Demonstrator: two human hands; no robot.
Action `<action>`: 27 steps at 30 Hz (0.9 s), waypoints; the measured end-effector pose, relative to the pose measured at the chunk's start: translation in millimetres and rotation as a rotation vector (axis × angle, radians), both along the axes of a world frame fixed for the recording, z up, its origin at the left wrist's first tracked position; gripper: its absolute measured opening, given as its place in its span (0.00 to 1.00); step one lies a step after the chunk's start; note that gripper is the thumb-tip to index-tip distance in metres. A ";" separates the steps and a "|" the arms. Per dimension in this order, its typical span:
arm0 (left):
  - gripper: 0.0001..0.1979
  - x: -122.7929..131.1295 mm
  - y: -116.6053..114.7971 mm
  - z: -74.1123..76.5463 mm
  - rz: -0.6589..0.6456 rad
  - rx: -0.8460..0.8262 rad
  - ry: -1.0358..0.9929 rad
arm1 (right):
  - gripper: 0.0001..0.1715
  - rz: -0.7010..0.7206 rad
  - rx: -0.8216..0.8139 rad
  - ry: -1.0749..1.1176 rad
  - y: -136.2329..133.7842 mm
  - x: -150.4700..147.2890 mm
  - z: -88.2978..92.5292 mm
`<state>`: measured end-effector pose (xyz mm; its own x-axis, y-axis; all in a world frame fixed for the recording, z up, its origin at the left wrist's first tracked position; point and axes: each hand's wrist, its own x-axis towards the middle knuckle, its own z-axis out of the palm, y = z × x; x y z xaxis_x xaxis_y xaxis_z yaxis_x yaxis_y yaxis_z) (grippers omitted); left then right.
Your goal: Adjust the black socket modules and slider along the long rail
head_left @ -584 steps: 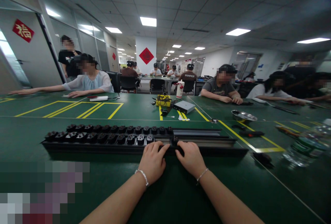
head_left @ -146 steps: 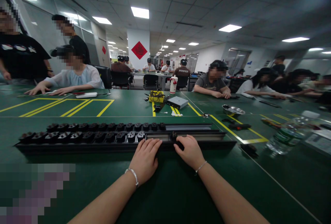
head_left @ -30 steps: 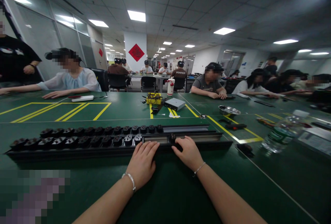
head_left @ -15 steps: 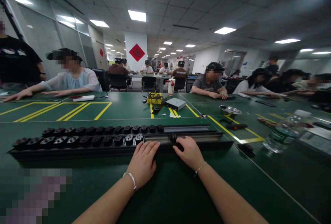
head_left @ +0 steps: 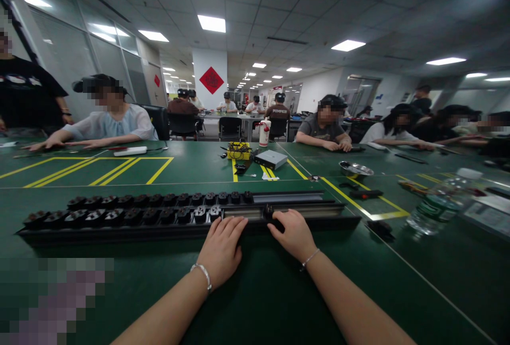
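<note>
Two long black power tracks (head_left: 139,234) lie side by side across the table, holding rows of black adapters with metal prongs on top, such as the black plug adapter (head_left: 166,214). My left hand (head_left: 221,247) rests on the front track's near edge, fingers stretched out and holding nothing, just right of the last adapter in the row (head_left: 215,211). On the same track, a single black plug adapter (head_left: 268,210) stands apart to the right. My right hand (head_left: 294,234) has its thumb and fingers curled at that adapter's right side, partly covering it.
Beyond the tracks are a grey box (head_left: 271,160), a yellow box with cables (head_left: 239,151) and a white bottle (head_left: 264,132). To the right stand a metal bowl (head_left: 356,169) and a water bottle (head_left: 436,204). Other people sit around the green table (head_left: 279,292).
Both hands keep their places on the front track. The view has shifted slightly. The person at the far left of the table has drawn an outstretched hand inward.
</note>
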<state>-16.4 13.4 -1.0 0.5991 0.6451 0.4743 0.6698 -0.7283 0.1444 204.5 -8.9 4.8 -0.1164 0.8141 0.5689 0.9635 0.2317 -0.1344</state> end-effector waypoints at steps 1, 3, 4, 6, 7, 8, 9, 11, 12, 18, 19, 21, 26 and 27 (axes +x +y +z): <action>0.30 -0.1 0.0 0.1 0.002 0.000 0.002 | 0.10 -0.001 0.001 0.000 0.1 0.1 -0.3; 0.30 -0.1 -0.2 0.5 0.004 0.000 0.003 | 0.10 0.002 0.006 0.000 0.5 0.4 -0.9; 0.30 -0.1 -0.3 0.7 0.004 -0.001 0.003 | 0.10 0.003 0.007 0.001 0.6 0.6 -1.1; 0.30 0.0 -0.6 1.2 0.003 -0.006 0.002 | 0.10 0.003 0.007 0.000 0.9 0.9 -1.4; 0.30 0.0 -0.7 1.4 0.003 -0.007 0.004 | 0.10 0.002 0.005 -0.003 0.9 1.0 -1.4; 0.30 0.1 -0.8 1.5 0.004 -0.007 0.006 | 0.10 0.000 0.004 -0.007 0.9 1.1 -1.3; 0.30 0.1 -0.9 1.5 0.004 -0.006 0.008 | 0.10 -0.002 0.005 -0.010 0.9 1.0 -1.1; 0.30 0.0 -1.1 1.4 0.005 0.000 0.011 | 0.10 -0.004 0.005 -0.014 0.7 1.0 -0.7; 0.30 0.0 -1.1 1.3 0.005 0.003 0.011 | 0.10 -0.004 0.005 -0.013 0.6 0.9 -0.6; 0.30 -0.3 -1.7 2.3 0.008 -0.008 0.015 | 0.09 -0.020 0.006 0.025 -0.1 1.8 -1.1; 0.30 -0.3 -1.9 2.5 0.009 -0.013 0.017 | 0.09 -0.020 0.006 0.029 -0.2 2.0 -1.4; 0.30 -0.2 -2.2 2.8 0.008 -0.018 0.013 | 0.09 -0.012 0.006 0.031 -0.2 2.4 -1.8; 0.30 -0.4 -1.8 1.5 0.006 -0.018 0.012 | 0.09 -0.007 -0.006 0.034 -0.1 2.4 -1.7; 0.30 -0.4 -1.6 1.1 0.005 -0.017 0.011 | 0.09 -0.008 -0.009 0.036 -0.2 2.2 -1.5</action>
<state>-16.8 11.7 0.1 0.6006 0.6562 0.4568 0.6754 -0.7222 0.1493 206.7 -9.1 3.3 -0.0891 0.8199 0.5655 0.9598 0.2225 -0.1713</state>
